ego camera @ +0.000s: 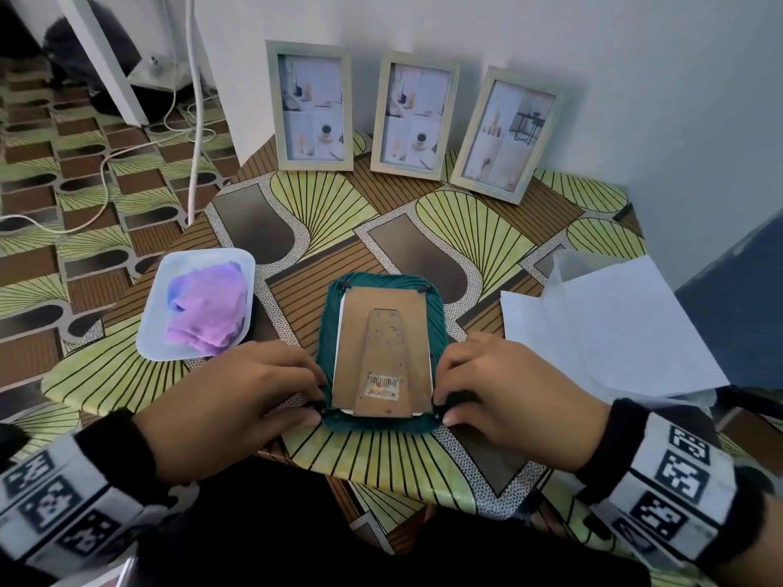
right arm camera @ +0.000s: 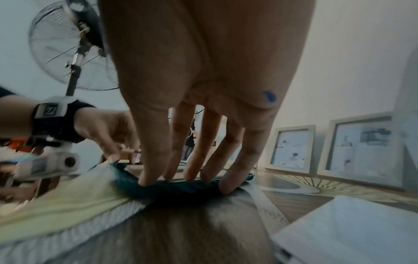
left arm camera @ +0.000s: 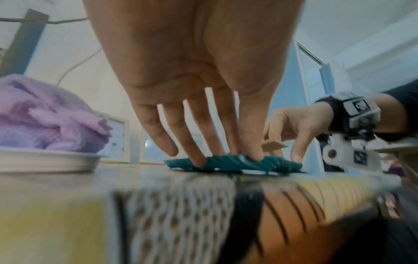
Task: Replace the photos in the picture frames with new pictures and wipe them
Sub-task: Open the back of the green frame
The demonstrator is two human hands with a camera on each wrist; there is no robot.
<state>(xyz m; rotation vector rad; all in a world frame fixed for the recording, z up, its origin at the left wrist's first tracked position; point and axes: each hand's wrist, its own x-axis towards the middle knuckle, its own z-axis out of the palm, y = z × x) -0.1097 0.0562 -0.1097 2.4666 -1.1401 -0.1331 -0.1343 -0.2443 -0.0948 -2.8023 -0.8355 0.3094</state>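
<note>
A teal picture frame (ego camera: 334, 324) lies face down near the table's front edge, its brown backing board (ego camera: 381, 332) and stand up. My left hand (ego camera: 315, 402) rests its fingertips on the frame's left rim, thumb by the near left corner. My right hand (ego camera: 442, 406) touches the right rim the same way, thumb at the near right corner. In the left wrist view the left hand's fingers (left arm camera: 199, 157) come down nearly straight onto the teal frame (left arm camera: 282, 164). In the right wrist view the right hand's fingers (right arm camera: 226, 185) press the teal frame (right arm camera: 181, 189). Neither hand holds anything else.
A purple cloth (ego camera: 207, 307) sits in a white tray (ego camera: 156, 345) left of the frame. Three pale frames (ego camera: 313, 105) (ego camera: 415, 116) (ego camera: 506, 135) lean on the back wall. White paper sheets (ego camera: 601, 324) lie at the right. Cables (ego camera: 127, 150) run over the floor at left.
</note>
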